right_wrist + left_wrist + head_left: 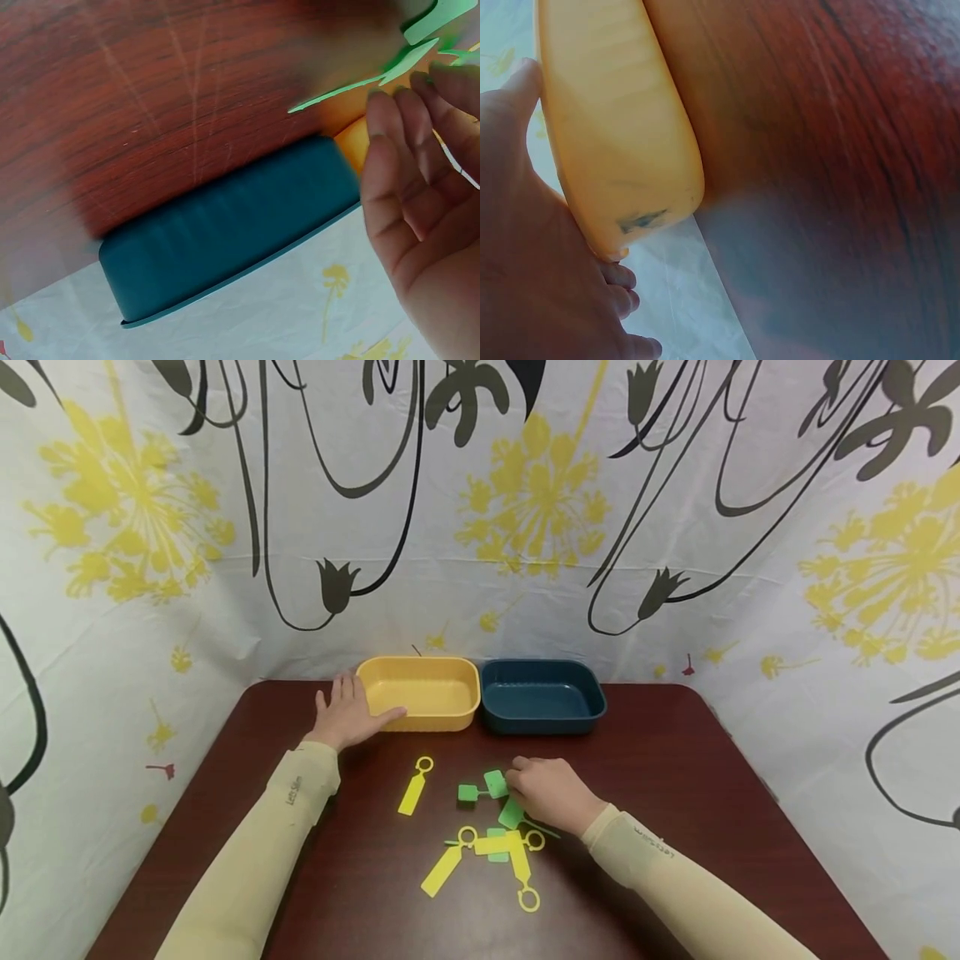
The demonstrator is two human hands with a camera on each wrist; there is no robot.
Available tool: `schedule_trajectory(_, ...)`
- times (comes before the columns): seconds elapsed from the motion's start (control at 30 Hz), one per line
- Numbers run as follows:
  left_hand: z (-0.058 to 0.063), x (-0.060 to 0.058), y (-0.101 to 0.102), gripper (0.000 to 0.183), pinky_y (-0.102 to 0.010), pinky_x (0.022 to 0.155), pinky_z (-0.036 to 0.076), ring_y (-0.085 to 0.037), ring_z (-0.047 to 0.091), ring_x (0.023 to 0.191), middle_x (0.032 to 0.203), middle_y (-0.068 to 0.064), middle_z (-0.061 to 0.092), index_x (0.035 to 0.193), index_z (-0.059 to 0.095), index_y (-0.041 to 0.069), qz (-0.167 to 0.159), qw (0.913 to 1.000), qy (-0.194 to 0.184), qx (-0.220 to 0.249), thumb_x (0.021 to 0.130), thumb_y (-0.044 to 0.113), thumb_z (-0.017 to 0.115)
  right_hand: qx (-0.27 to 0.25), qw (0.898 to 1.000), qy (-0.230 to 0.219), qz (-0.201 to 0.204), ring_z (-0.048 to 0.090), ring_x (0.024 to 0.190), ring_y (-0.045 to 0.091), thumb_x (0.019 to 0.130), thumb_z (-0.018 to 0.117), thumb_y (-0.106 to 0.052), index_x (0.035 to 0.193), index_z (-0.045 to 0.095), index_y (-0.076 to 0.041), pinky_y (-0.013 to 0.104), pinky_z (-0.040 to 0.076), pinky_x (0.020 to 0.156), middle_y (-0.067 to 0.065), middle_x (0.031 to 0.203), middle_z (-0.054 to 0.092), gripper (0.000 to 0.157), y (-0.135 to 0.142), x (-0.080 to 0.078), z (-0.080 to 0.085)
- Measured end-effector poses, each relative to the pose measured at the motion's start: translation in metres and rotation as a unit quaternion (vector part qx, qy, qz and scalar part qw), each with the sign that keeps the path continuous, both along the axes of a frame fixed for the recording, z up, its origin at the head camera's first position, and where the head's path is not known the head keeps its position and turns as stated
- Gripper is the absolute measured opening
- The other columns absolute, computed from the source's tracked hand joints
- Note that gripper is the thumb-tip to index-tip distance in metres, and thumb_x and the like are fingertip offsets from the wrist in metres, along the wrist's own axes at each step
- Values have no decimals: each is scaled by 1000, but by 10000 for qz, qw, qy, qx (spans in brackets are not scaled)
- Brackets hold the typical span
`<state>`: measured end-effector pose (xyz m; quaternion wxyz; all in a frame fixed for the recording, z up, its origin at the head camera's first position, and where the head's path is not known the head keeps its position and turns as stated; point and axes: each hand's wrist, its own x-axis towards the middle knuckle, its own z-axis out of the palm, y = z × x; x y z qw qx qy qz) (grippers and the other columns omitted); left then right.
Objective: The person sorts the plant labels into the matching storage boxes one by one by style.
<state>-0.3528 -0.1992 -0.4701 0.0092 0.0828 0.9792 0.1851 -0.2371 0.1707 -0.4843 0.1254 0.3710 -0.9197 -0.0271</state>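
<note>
My left hand (347,717) rests at the left end of a yellow bin (438,723), its fingers along the side and thumb over the front rim. In the left wrist view, the thumb (526,79) lies at the rim. My right hand (553,789) is low over several green tags with flat square heads and thin stems. Its fingertips are loosely bent, right beside a green tag (496,783); another green tag (512,814) lies just below the hand. In the right wrist view, a stemmed green tag (409,64) shows close above the fingertips, with nothing visible gripped between them.
Yellow tags with ring ends lie nearby: one yellow tag (411,795) apart on the left, others overlapping the green tags in front. A dark blue bin (543,725) stands right of the yellow one at the back of the brown table (675,760), before a patterned cloth (420,552).
</note>
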Motion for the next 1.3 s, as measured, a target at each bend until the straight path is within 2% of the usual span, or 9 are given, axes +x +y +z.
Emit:
schedule_trajectory(0.17,4,-1,-1,134,-73,110,-2,-48,-3,150,162,-33,-1,155,-2,-12,2,10000,-77,50,80,88,45,-241,9995,203,79,46,61,3,88,76,-22,85,69,-24,20,43,52,-10,77,52,7,5,-2,3)
schedule_trajectory(0.4,7,-4,-2,134,-74,110,-1,-47,-5,150,162,-33,-4,155,-3,-12,16,9999,-139,55,80,88,46,-532,9981,313,0,44,58,4,86,76,-19,81,66,-24,20,41,50,-9,75,49,12,13,-6,16)
schedule_trajectory(0.77,0,-1,-2,135,-74,110,9,-48,-1,150,162,-32,-1,156,1,-11,90,9998,-12,166,78,89,47,-880,9955,292,-205,47,61,3,86,76,-19,85,66,-25,21,44,52,-11,80,51,12,26,-3,31)
schedule_trajectory(0.9,-2,-1,-1,135,-75,109,11,-49,1,149,162,-33,3,156,4,-11,138,9998,69,87,78,90,46,-1096,9931,270,-332,46,60,3,85,79,-20,86,66,-26,21,43,52,-12,80,51,14,32,-3,37)
schedule_trajectory(1.07,-4,-3,0,135,-76,108,12,-49,2,149,162,-32,4,156,3,-11,153,9999,26,38,77,91,44,-1340,9895,256,-486,44,59,3,89,75,-20,88,67,-26,23,41,51,-12,81,50,10,42,-5,42)
schedule_trajectory(1.3,2,3,1,136,-76,107,13,-49,3,149,162,-32,4,156,1,-11,130,9996,-137,209,77,90,47,-1801,9806,204,-753,46,61,3,90,75,-21,90,72,-24,25,42,51,-14,83,53,5,51,-8,47)
